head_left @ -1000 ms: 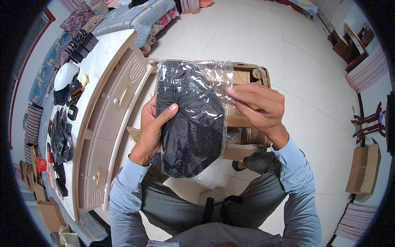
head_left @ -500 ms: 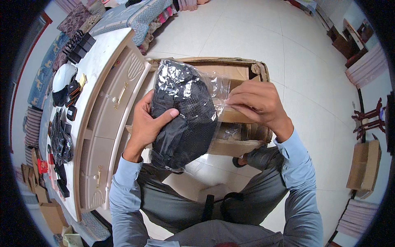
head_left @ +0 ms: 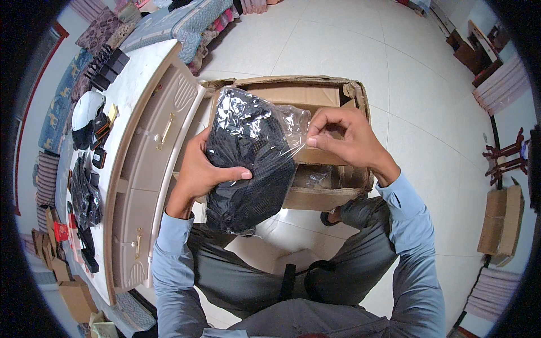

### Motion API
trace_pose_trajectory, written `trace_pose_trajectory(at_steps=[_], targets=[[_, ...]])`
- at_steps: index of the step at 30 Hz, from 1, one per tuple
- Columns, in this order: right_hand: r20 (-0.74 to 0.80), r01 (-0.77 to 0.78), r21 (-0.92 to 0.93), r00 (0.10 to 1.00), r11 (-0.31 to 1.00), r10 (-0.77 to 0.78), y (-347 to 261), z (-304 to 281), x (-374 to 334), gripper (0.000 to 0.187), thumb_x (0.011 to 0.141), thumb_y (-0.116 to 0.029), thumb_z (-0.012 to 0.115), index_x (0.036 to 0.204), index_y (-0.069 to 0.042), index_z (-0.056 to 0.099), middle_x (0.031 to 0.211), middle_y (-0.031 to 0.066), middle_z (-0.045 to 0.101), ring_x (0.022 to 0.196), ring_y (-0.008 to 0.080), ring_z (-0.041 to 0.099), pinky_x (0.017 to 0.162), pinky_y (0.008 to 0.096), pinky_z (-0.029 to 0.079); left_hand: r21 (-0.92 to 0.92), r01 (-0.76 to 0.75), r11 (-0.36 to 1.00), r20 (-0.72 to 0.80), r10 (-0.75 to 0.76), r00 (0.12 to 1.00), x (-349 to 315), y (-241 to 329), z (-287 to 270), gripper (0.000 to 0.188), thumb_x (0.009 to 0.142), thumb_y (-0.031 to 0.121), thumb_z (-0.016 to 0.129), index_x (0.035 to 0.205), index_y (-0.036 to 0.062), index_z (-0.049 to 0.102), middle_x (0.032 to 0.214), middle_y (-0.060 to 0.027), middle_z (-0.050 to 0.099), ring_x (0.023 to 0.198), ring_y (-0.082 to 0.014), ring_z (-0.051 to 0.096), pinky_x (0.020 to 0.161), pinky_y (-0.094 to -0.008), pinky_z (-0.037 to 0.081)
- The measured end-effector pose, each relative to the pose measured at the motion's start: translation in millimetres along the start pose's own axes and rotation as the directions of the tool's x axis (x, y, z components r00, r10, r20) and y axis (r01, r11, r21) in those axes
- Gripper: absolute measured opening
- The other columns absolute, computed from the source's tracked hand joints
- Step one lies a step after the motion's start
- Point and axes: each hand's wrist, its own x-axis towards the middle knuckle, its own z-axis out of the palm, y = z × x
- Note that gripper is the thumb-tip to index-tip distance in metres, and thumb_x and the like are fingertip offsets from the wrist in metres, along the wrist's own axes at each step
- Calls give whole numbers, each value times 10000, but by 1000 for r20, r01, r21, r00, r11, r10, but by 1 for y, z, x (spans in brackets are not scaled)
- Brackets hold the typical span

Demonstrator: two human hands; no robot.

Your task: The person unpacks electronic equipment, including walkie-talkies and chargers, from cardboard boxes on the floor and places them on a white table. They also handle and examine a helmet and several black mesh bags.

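A clear plastic bag [head_left: 293, 125] wraps a bulky black mesh item [head_left: 248, 169], whose exact kind I cannot make out. My left hand [head_left: 205, 172] grips the bag by its left side, thumb lying across the front. At the bag's right end, my right hand [head_left: 350, 138] pinches the loose film between thumb and forefinger, stretching it into thin creases. Below the bag and partly covered by it stands an open cardboard box [head_left: 324, 198] with worn edges; clear plastic shows inside it.
On my left is a white cabinet [head_left: 149, 84] with drawers. Its top bears a white helmet [head_left: 88, 108], black boxes [head_left: 110, 69] and black items in plastic [head_left: 84, 188]. Another cardboard box [head_left: 500, 221] lies on the floor at far right. A bed [head_left: 174, 28] is at the back left.
My right hand has turned, its thumb and forefinger now showing, and the film beneath them is pulled into a narrow strand. The bag has tilted slightly; my left hand keeps its grip.
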Motion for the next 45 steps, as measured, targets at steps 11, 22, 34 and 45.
trace_pose_trajectory(at_steps=[11,22,34,45], targets=[[-302,-90,197,942,976,148,27,-20,7,120,928,-140,727,986,-40,696,905,-29,665,816,56,577,745,232,479,-13,76,997,202,-72,977,-9,-11,5,878,564,31,964,1348,-40,575,1222,-100,693,1135,-169,641,1060,-339,470],[-329,282,-327,860,902,-389,-20,18,8,287,848,-159,762,1106,-55,696,1138,81,658,959,220,634,848,341,485,-10,64,998,231,-60,971,0,-10,13,860,600,68,965,1354,-39,564,1226,-105,692,1122,-169,654,1030,-330,498],[-436,-94,-43,897,995,66,37,4,11,95,881,-118,761,849,-44,711,761,-15,667,697,60,562,611,260,426,-4,47,999,280,-44,959,-7,-16,20,775,589,57,963,1276,-55,623,1191,-93,695,1085,-160,646,1017,-309,484],[-102,386,-775,705,500,-702,-4,15,-6,182,744,6,730,922,-33,727,898,108,710,794,267,704,693,337,572,9,71,997,324,-70,943,-3,-16,17,810,587,22,959,1313,-57,610,1227,-89,686,1099,-152,649,1016,-322,502]])
